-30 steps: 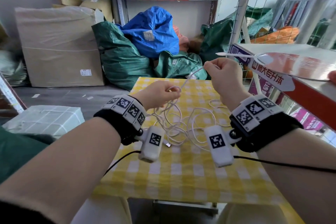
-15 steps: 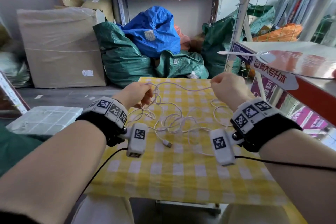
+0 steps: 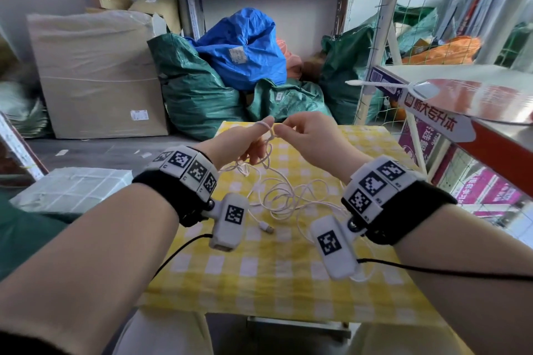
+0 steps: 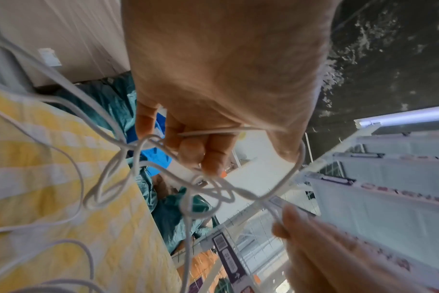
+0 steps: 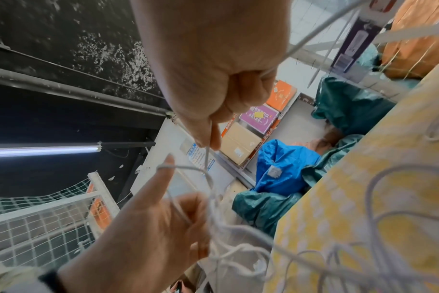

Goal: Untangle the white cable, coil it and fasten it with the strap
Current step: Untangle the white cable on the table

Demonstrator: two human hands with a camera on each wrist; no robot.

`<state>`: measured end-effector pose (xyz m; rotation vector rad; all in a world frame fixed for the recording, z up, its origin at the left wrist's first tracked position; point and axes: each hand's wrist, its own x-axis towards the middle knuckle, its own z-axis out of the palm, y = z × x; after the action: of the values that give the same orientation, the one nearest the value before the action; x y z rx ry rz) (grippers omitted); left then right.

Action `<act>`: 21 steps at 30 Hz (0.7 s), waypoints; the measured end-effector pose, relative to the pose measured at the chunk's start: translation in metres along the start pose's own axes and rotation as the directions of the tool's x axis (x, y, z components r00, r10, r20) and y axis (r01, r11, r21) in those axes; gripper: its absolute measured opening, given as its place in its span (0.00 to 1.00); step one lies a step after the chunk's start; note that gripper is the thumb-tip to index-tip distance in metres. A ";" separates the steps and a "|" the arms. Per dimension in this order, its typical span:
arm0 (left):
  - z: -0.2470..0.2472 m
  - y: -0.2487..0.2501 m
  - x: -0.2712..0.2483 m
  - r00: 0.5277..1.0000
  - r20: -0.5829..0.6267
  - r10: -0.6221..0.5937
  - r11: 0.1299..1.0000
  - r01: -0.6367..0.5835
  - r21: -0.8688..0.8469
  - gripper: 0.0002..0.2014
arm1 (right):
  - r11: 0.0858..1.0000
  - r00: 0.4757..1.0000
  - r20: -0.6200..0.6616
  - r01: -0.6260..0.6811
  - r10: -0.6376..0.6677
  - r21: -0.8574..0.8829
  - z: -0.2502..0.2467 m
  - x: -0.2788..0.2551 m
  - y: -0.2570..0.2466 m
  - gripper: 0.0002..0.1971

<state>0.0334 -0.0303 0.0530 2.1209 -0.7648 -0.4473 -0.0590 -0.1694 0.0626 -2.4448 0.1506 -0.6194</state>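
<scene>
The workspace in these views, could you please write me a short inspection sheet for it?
Surface: small table under a yellow checked cloth.
Job's things: white cable, tangled, partly lifted, rest lying on the cloth; plug free on the cloth; strap not seen.
Clutter: nothing seen.
Hands: left hand holds strands, one looped over a raised finger; right hand pinches a strand.
Cables: black wrist-camera lead.
Surroundings: blue and green sacks, cardboard box, wire shelving.
</scene>
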 end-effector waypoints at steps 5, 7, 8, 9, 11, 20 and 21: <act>-0.017 -0.018 0.003 0.979 -0.202 0.008 0.987 -0.040 -0.153 0.34 | 0.985 0.977 -0.144 -0.167 0.160 -0.041 -0.014 0.006 0.018 0.15; -0.024 -0.026 0.004 0.950 -0.312 0.010 0.988 -0.058 -0.143 0.32 | 0.972 0.956 -0.203 -0.228 0.212 -0.058 -0.018 0.007 0.025 0.16; -0.028 -0.031 0.003 0.929 -0.369 0.014 0.989 -0.068 -0.134 0.31 | 0.966 0.946 -0.229 -0.250 0.228 -0.072 -0.020 0.007 0.027 0.17; -0.033 -0.037 0.003 0.907 -0.420 0.029 0.989 -0.086 -0.117 0.31 | 0.960 0.937 -0.254 -0.267 0.239 -0.082 -0.022 0.007 0.030 0.17; -0.043 -0.050 0.000 0.875 -0.477 0.087 0.994 -0.109 -0.019 0.29 | 0.949 0.919 -0.294 -0.302 0.265 -0.090 -0.027 0.007 0.036 0.17; -0.055 -0.057 -0.007 0.867 -0.488 0.104 0.892 0.136 0.431 0.26 | 0.883 0.875 -0.290 -0.443 0.387 -0.157 -0.024 0.004 0.042 0.19; -0.053 -0.051 -0.007 0.900 -0.435 0.041 0.896 0.159 0.415 0.24 | 0.875 0.877 -0.264 -0.451 0.400 -0.173 -0.024 0.003 0.041 0.20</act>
<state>0.0758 0.0299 0.0443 2.5454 -0.5716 0.2014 -0.0658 -0.2164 0.0567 -2.4312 0.8785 -0.6973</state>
